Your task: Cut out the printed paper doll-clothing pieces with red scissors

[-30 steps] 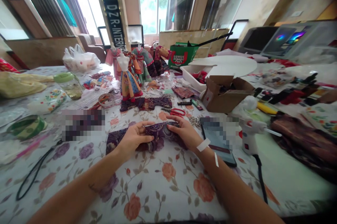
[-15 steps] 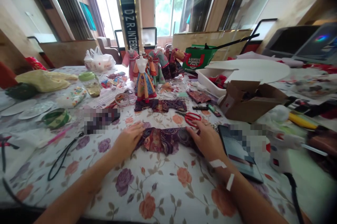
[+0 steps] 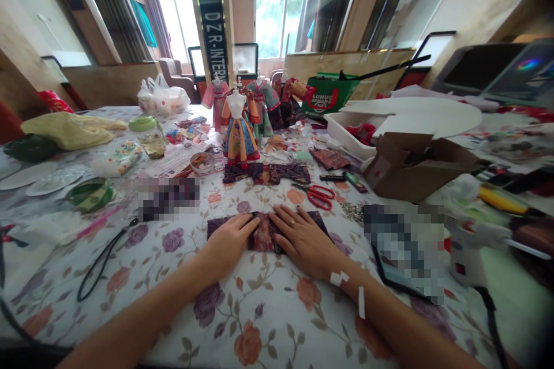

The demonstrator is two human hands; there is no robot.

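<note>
A dark purple patterned piece of fabric (image 3: 262,235) with a reddish middle panel lies on the tablecloth in front of me. My left hand (image 3: 231,240) rests flat on its left half, fingers stretched toward the middle. On the right half, my right hand (image 3: 300,237) is spread out, palm down, with a ring on one finger and white tape strips along the wrist. Neither hand grips the cloth. Just beyond lies a similar patterned fabric piece (image 3: 285,173). Red-handled scissors (image 3: 319,196) sit between the two pieces, to the right.
Small dress forms in costumes, one in a yellow-and-blue skirt (image 3: 240,137), stand behind the fabric. A cardboard box (image 3: 400,175) and a tablet-like device (image 3: 407,276) are at right. A green tape roll (image 3: 90,194) and a lidded jar (image 3: 149,137) are at left.
Both hands have moved inward from the fabric's ends onto its middle and now lie flat. The fabric looks flatter and straighter than before.
</note>
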